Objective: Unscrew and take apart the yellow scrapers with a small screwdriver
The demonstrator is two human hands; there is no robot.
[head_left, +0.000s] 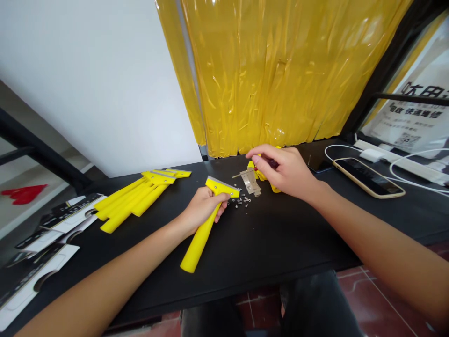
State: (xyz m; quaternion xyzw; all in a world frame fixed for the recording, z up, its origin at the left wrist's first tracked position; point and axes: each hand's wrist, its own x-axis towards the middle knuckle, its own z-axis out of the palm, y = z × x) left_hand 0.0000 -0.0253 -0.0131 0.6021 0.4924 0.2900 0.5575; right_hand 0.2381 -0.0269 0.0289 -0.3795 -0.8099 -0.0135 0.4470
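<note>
My left hand point(206, 206) is closed around a yellow scraper point(200, 238), just below its wide head. Two screws show in that head, and a metal strip runs along its far edge. In my right hand point(286, 168) is a screwdriver point(242, 173), its thin shaft pointing left; most of its handle is hidden by the fingers. Under the shaft lie several flat metal blades point(249, 181). Small screws and nuts point(242, 201) are scattered between my hands. Yellow parts point(260, 175) lie behind and beneath my right hand, partly covered.
Several yellow scrapers point(136, 196) are piled on the black table point(266, 252) at left. Beside them are white-and-black card sleeves point(52, 238). A phone point(368, 177), white cables and a power strip point(403, 161) sit at right. A yellow plastic curtain point(273, 79) hangs behind.
</note>
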